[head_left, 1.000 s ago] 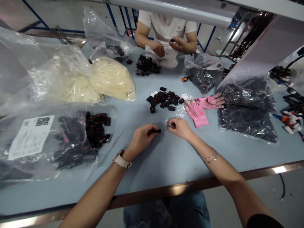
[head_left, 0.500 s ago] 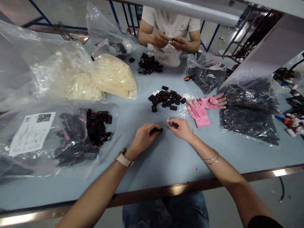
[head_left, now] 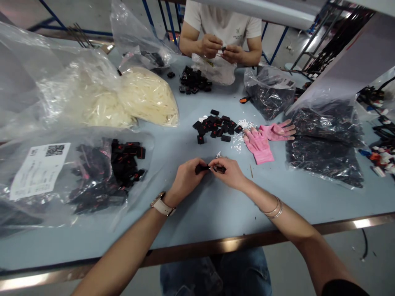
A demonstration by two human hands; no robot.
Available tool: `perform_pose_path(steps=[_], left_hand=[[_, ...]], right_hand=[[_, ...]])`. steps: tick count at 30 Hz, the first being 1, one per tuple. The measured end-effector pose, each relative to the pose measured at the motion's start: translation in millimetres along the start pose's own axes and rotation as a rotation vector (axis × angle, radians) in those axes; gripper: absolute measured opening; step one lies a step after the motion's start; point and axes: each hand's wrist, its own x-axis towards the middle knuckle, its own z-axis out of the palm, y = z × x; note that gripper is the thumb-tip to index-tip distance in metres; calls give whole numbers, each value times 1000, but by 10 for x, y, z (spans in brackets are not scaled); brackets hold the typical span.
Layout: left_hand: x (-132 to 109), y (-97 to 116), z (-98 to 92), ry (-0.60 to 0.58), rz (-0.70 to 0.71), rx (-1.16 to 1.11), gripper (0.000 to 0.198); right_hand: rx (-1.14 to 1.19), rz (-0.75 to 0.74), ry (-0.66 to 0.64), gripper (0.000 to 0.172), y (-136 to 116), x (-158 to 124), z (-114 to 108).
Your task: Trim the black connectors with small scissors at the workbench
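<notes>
1. the left hand (head_left: 189, 177) pinches a black block (head_left: 202, 168) between thumb and forefinger; how its other fingers lie cannot be told
2. the right hand (head_left: 230, 172) has its fingers closed round a small dark tool (head_left: 219, 168), whose kind cannot be told
3. the black block is between the two hands, over the middle of the worktop (head_left: 308, 193), nearer its front edge than its far edge; the tool's tip is right by the block's end, too small to tell if touching
4. beyond the hands, towards the far edge, loose black blocks (head_left: 217, 126) lie heaped, with white bits (head_left: 245, 124) scattered just to their right
5. pink gloves (head_left: 258, 146) lie beside the white bits, on the side of the right edge
6. near the front left corner lies a clear bag (head_left: 40, 172) of black parts, with a bag of pale strips (head_left: 148, 98) beyond it
7. towards the right edge lie bags of dark parts (head_left: 324, 158)
8. at the far edge, a person in a white shirt (head_left: 220, 24) holds a small piece in both hands, near another black heap (head_left: 193, 80)
</notes>
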Motion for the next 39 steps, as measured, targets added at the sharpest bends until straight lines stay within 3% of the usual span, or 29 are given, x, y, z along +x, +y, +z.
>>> perform_pose_path(steps=[5,13,17,24,30,35,39], left_hand=[[-18,9,32,12,17,27,11],[-35,15,74,14,64,85,14],[-26,15,59,2,68,109,14],[6,75,-23,16,-107,21,7],[15,117,-42,-22,-148,32,5],[7,121,-46,-31,-139,45,7],[13,126,-58,-32,-138,46,4]], right_hand=[[8,85,-17,24,-57,-6,4],[-72,124,-75,32,-121,-2,-8],[-157,129,-54,28,-118,2,12],[-89,-48,131,25,64,-71,60],[-253,-254,37,32,127,-93,107],[-324,-220,-68,33,118,-62,109],[-249,-183,63,20,144,-36,102]])
